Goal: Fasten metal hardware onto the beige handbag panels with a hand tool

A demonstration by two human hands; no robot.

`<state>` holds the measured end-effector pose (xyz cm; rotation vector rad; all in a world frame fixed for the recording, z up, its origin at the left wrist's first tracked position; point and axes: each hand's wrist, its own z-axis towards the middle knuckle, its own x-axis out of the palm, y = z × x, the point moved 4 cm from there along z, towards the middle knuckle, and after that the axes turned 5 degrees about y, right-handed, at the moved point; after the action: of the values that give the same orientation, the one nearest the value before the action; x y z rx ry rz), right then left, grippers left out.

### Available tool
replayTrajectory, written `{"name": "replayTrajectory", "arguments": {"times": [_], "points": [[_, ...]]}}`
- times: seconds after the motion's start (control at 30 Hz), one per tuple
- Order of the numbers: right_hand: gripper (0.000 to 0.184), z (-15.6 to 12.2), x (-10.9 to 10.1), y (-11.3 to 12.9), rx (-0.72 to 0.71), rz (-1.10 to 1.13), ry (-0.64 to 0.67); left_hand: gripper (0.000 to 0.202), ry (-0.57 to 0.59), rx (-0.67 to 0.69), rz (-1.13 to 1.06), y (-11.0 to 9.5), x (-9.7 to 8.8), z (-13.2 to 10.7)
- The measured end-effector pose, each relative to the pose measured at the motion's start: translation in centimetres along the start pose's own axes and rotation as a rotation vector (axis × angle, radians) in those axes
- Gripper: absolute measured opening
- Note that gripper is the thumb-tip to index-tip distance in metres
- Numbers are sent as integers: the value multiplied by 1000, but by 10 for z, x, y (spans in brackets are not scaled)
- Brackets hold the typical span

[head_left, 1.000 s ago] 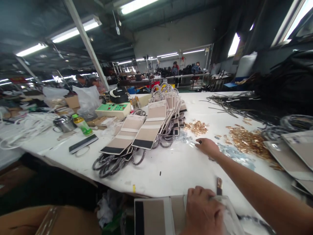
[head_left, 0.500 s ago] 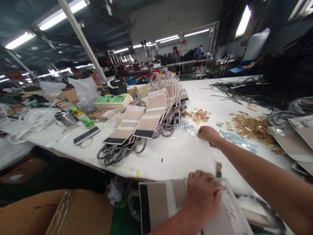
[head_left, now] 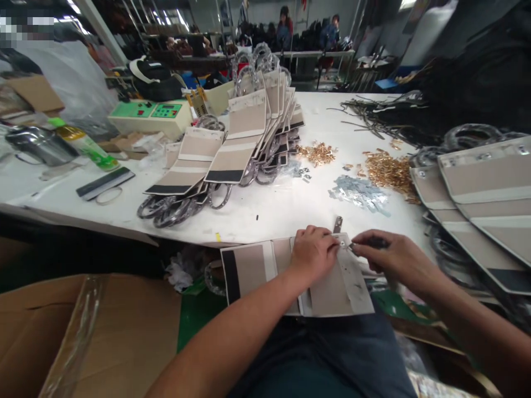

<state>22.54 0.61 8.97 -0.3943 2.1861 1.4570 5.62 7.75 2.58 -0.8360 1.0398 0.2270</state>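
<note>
panel (head_left: 249, 271): between desk (head_left: 290, 213) edge and our lap (head_left: 344, 354) | left grip (head_left: 313, 251): holding panel | right grip (head_left: 385, 253): pinching dark piece (head_left: 378, 242) | risk: if our left hold slackens, panel may slide, jolting the stud (head_left: 342, 243)

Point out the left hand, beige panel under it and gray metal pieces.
Left hand (head_left: 312, 251), head view: back of the hand.
Beige panel (head_left: 332, 288), head view: bare part of its surface.
Gray metal pieces (head_left: 359, 193), head view: middle of the pile.

The white table (head_left: 286, 213) is bright, everything beyond it dim. Deep shadow lies beneath it; the metal pot (head_left: 45, 146) at its left end looks blurred and stretched.
</note>
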Motion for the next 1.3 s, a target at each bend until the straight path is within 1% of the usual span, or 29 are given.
{"name": "replayTrajectory", "arguments": {"times": [0.07, 0.13, 0.23, 0.3, 0.43, 0.57, 0.7, 0.77, 0.9, 1.1, 1.23, 1.3], "points": [[44, -18, 12, -27, 90, 25, 2, 13, -6, 11, 1, 0, 0, 0], [43, -25, 19, -46, 137, 35, -2, 12, -10, 19, 0, -1, 0, -1], [44, -26, 23, -57, 162, 43, 0, 11, -21, 20, 2, 0, 1, -1], [45, -23, 23, -57, 159, 48, 6, 12, -22, 26, 0, 0, 2, -1], [43, -14, 29, -49, 155, 31, 65, 13, -22, 32, 13, 0, 3, -2], [42, -8, 35, -48, 160, -37, 78, 15, -6, 33, 34, -1, 2, -2], [41, -6, 36, -49, 153, -102, 89, 19, 16, 29, 35, -1, 2, -1], [40, -6, 35, -48, 135, -143, 72, 20, 15, 28, 35, -1, 2, -1], [39, -7, 35, -44, 56, -253, 3, 19, 14, 34, 40, 0, 3, -1], [38, -7, 38, -44, -9, -331, -46, 19, 15, 40, 44, 0, 3, -2], [36, -6, 39, -49, -70, -312, -116, 18, 6, 38, 44, 0, 2, -2], [36, -7, 39, -49, -73, -281, -111, 18, 10, 38, 42, 0, 2, -2]]}}
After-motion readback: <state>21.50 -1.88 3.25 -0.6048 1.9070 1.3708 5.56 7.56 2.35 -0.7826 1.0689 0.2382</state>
